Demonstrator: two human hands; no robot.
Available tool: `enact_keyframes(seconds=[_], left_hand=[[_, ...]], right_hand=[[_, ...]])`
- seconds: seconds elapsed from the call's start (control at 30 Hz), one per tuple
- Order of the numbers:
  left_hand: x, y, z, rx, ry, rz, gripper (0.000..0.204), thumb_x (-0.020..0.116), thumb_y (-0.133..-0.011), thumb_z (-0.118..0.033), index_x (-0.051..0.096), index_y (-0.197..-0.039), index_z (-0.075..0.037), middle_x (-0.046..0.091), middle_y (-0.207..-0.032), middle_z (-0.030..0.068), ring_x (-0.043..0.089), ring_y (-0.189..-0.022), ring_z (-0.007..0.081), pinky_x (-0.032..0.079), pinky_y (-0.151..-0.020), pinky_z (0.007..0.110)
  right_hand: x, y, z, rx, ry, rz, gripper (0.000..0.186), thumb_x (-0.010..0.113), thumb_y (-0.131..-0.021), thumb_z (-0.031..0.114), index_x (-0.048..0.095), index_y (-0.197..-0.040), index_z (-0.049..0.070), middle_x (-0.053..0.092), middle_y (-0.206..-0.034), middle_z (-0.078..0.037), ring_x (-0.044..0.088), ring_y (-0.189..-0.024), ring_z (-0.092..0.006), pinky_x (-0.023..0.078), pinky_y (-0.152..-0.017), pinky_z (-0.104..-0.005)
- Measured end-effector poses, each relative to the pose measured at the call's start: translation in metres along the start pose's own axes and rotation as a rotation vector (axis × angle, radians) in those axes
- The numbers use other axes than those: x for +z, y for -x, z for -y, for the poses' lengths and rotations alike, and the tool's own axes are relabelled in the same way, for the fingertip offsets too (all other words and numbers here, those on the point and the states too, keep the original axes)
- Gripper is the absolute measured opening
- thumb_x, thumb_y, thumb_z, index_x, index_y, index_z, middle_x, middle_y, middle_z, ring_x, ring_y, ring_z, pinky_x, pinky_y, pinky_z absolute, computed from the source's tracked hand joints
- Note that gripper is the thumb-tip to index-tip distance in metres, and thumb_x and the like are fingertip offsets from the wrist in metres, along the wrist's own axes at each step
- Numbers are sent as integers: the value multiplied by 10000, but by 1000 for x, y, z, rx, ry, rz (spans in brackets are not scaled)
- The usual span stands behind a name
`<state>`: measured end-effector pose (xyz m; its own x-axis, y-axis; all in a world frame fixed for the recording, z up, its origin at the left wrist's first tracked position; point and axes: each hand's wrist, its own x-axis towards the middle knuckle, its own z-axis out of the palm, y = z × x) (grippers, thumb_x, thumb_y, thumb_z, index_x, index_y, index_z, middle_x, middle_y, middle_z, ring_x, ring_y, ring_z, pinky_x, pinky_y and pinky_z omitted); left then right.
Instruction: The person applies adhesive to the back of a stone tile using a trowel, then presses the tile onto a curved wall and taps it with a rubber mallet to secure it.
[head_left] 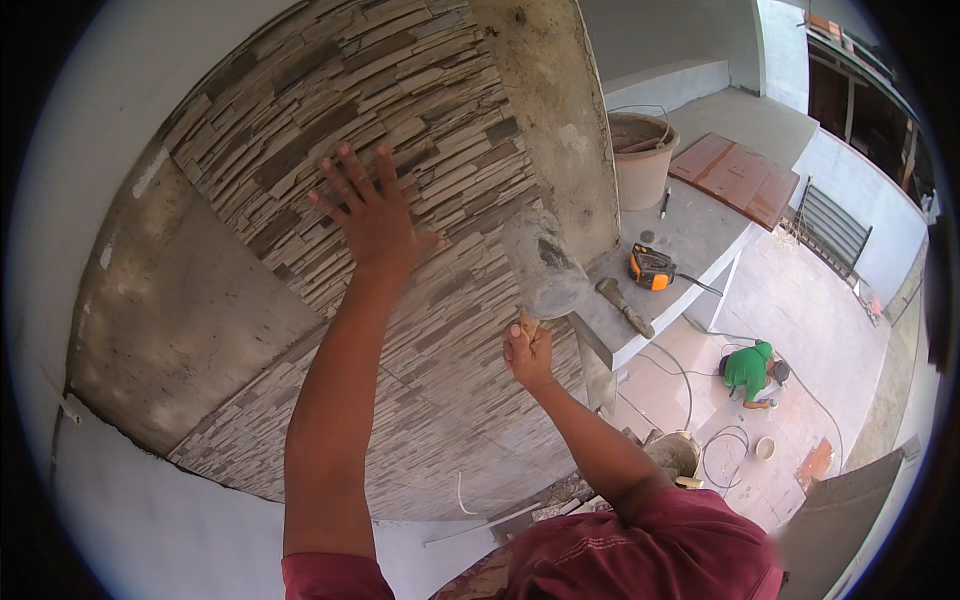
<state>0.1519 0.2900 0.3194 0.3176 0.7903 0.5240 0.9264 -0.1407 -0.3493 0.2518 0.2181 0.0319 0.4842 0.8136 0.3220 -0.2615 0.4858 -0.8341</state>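
Observation:
My left hand (375, 225) lies open, fingers spread, on a wall tile (300, 130) with a brown and cream stacked-stone pattern. In my right hand (527, 352) is a mallet (547, 270), gripped by its short wooden handle. Its thick grey head is dusty and stands in front of the tiled wall; whether it touches the tiles I cannot tell. More patterned tiles (430, 420) run below. To the left is a bare patch of rough grey wall (190, 320), and a bare cement strip (560, 120) borders the tiles on the right.
On the grey ledge (690, 230) right of the wall are a bucket (640, 170), brown tiles (735, 180), an orange and black tape measure (652, 267), a marker (665, 204) and a dusty hand tool (625, 308). Below, a person in green (750, 370) crouches near cables and another bucket (675, 455).

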Motion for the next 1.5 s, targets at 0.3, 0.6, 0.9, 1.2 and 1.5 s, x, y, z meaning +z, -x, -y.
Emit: enact_keyframes(seconds=[0.3,0.6,0.9,1.2,1.5], left_hand=[[5,-2,1,-61,-104,-24,1527,834,-597,-710,-114,-1578,-23,-145,-1571,404,-152,-1440,607,27,-1088,780],[4,-4,0,-61,-136,-39,1589,805,-564,-773,-142,-1556,30,-176,-1551,423,-129,-1429,633,75,-1067,795],[3,-3,2,-56,-89,-19,1567,822,-579,-741,-129,-1559,26,-169,-1556,418,-148,-1430,624,52,-1069,795],[-6,0,0,-60,-54,-6,1552,824,-572,-738,-96,-1572,13,-167,-1565,408,-164,-1438,604,34,-1102,766],[4,8,8,-37,-43,-76,1530,861,-545,-697,-37,-1593,-38,-126,-1587,382,-101,-1454,600,81,-1104,767]], right_hand=[[19,-24,-3,-45,113,34,476,619,-986,443,601,-787,11,516,-613,9,449,-606,-78,386,-543,-291],[16,-49,7,4,183,106,582,564,-990,529,622,-814,-23,541,-624,-37,476,-603,-107,405,-548,-317],[48,-108,104,-85,164,144,627,550,-973,602,569,-768,9,507,-599,-19,482,-540,-97,399,-481,-286],[69,-133,153,-211,255,118,753,494,-968,669,598,-764,-49,525,-602,-80,505,-594,-169,432,-551,-360],[76,-135,175,-187,304,153,702,494,-977,650,612,-788,-16,541,-626,-71,525,-612,-175,445,-570,-353]])
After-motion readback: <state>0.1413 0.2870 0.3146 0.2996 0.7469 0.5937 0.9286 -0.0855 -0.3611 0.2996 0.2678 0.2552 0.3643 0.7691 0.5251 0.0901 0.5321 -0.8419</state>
